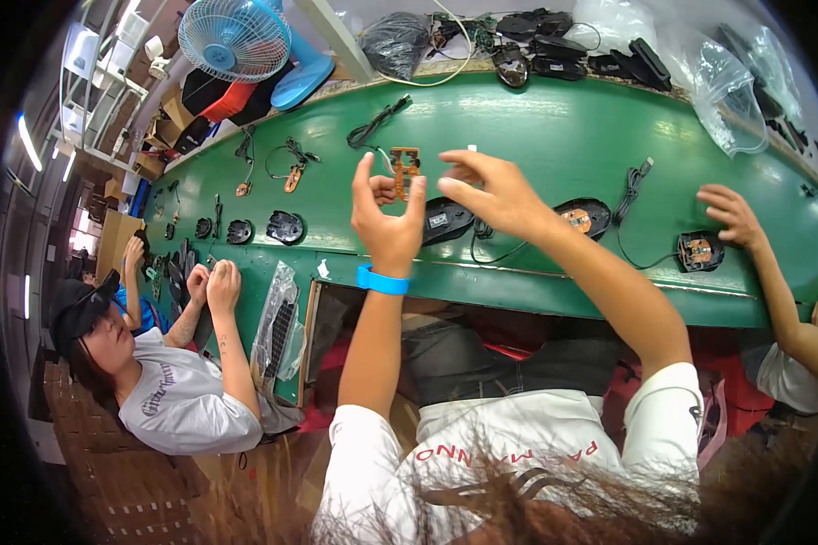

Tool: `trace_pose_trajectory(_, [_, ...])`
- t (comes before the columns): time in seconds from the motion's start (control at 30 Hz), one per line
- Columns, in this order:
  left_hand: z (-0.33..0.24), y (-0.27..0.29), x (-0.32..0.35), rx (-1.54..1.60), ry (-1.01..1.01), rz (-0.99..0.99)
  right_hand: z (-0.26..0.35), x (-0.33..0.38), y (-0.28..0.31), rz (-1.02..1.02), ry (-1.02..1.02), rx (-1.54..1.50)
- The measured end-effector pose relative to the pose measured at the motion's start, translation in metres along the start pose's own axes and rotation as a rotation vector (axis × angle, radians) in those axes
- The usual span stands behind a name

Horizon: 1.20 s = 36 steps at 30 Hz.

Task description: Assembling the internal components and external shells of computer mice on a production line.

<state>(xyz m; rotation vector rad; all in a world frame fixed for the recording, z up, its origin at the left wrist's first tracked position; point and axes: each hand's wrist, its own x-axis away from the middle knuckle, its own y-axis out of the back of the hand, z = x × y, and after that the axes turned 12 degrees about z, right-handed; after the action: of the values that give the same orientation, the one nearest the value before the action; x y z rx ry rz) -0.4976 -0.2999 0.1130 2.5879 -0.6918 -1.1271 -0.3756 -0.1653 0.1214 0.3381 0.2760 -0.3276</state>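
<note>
My left hand (pixel 386 227), with a blue band on its wrist, holds an orange-brown circuit board (pixel 404 167) upright between thumb and fingers, above the green bench. A dark bundled cable (pixel 379 123) lies just beyond the board, and a pale lead runs from it toward the board. My right hand (pixel 504 193) hovers to the right of the board with its fingers apart, holding nothing that I can see. Under and beside it lies a black computer mouse shell (pixel 447 221), partly hidden by the hand.
To the right lie a mouse base with a board (pixel 582 218) and another opened mouse (pixel 699 251), next to a co-worker's hand (pixel 734 216). Black mouse shells (pixel 284 227) sit leftward. Another person (pixel 186 391) works at the left. A blue fan (pixel 236 41) stands behind.
</note>
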Motion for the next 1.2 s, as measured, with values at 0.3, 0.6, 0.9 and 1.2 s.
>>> trace_pose_trajectory(0.3, [-0.013,0.019,0.004,-0.215,-0.181,0.161,-0.023,-0.022,-0.006,0.127,0.026,-0.215])
trace_pose_trajectory(0.6, [0.021,0.036,-0.012,-0.228,-0.359,0.619,-0.018,-0.019,0.004,0.178,-0.096,-0.216])
trace_pose_trajectory(0.9, [0.027,0.068,0.013,-0.142,-0.094,0.590,-0.031,-0.023,-0.019,0.138,0.068,0.227])
trace_pose_trajectory(1.2, [0.044,0.073,0.027,-0.096,-0.095,0.551,-0.027,-0.001,-0.021,0.114,0.122,0.345])
